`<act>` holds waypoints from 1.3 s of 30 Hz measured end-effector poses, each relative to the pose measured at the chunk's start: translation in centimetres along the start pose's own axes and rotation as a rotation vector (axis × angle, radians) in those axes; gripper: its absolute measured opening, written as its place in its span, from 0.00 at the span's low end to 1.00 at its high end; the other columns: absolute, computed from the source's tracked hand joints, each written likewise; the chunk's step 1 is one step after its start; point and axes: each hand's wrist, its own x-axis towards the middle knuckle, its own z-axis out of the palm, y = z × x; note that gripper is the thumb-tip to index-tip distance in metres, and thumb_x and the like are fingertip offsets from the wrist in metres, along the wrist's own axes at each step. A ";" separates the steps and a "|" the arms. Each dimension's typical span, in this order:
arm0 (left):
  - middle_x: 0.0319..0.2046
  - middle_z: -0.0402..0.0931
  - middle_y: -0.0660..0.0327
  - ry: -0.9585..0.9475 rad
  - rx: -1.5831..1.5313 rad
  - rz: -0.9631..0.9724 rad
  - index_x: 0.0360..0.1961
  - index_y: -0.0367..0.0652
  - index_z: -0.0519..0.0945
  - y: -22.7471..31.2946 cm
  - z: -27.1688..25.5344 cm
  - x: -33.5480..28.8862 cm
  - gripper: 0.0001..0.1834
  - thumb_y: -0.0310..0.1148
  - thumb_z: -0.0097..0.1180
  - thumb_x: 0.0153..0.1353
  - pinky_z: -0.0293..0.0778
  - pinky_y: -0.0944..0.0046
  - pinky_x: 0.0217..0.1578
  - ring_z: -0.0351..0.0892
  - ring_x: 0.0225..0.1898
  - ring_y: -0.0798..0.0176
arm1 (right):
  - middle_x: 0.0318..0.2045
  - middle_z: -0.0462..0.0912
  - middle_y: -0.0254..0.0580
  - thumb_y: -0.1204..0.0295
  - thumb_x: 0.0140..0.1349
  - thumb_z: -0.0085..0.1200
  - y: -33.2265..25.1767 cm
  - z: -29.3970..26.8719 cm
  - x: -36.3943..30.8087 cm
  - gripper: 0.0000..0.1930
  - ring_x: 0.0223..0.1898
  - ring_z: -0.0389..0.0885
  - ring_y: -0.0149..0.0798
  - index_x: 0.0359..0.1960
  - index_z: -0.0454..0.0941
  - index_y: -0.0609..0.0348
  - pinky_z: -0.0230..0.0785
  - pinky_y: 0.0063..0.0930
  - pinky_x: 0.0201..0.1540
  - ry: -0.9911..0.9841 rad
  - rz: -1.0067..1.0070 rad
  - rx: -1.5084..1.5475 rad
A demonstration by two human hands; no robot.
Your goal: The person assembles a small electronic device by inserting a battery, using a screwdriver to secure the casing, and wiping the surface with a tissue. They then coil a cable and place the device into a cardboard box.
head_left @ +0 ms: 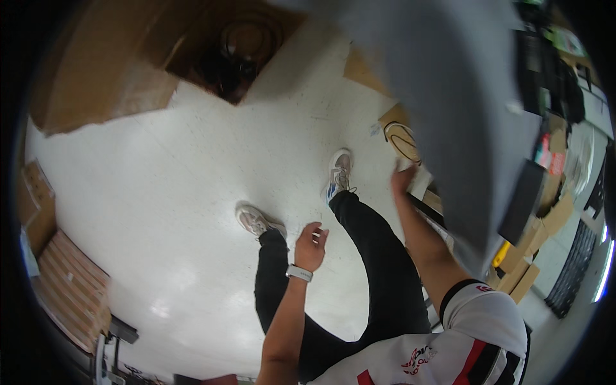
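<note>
My left hand [310, 248] hangs in the air over the floor, a light-coloured band on its wrist. Its fingers are loosely bent and apart, with nothing in them. Lower at the right, beside a large grey surface, my right hand [403, 178] reaches toward a coil of dark cable [402, 138]. The cable lies by a cardboard box [393, 116] that the grey surface partly covers. Motion smears the right hand's fingers, so whether they touch or grip anything cannot be made out.
The blurred grey surface [449, 96] looms close on the right. An open cardboard box [173, 70] with dark cables inside stands at the far left. Stacked flat cardboard [70, 282] is at the left edge. Boxes and parts crowd a shelf [545, 192] at the right.
</note>
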 end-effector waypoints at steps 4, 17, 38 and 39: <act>0.39 0.87 0.52 -0.030 0.117 0.128 0.53 0.38 0.82 5.3 -2.0 -6.5 0.16 0.36 0.64 0.71 0.82 0.61 0.35 0.88 0.35 0.58 | 0.62 0.78 0.59 0.61 0.69 0.65 -13.4 -12.3 -16.3 0.31 0.64 0.76 0.59 0.67 0.69 0.62 0.70 0.47 0.67 -0.570 -0.368 0.581; 0.43 0.86 0.49 -0.120 0.446 0.514 0.54 0.38 0.81 31.6 -12.0 -17.1 0.16 0.35 0.63 0.72 0.83 0.59 0.44 0.88 0.42 0.55 | 0.20 0.80 0.39 0.63 0.72 0.63 -16.3 -50.0 -16.1 0.15 0.21 0.74 0.30 0.31 0.83 0.61 0.67 0.34 0.26 -0.702 -0.513 0.782; 0.81 0.49 0.42 -0.339 -0.017 0.474 0.81 0.33 0.51 53.9 5.9 -4.0 0.49 0.65 0.39 0.77 0.44 0.43 0.79 0.45 0.83 0.44 | 0.82 0.52 0.49 0.32 0.76 0.31 -18.1 -70.6 -1.1 0.50 0.83 0.48 0.48 0.82 0.48 0.63 0.40 0.50 0.81 -0.534 -0.513 1.647; 0.81 0.49 0.42 -0.379 -0.251 0.319 0.81 0.33 0.50 56.1 6.7 -5.1 0.51 0.69 0.37 0.76 0.45 0.44 0.79 0.46 0.82 0.45 | 0.82 0.52 0.51 0.33 0.76 0.32 -18.6 -70.4 -0.8 0.49 0.83 0.49 0.49 0.82 0.49 0.64 0.40 0.51 0.81 -0.356 -0.590 1.487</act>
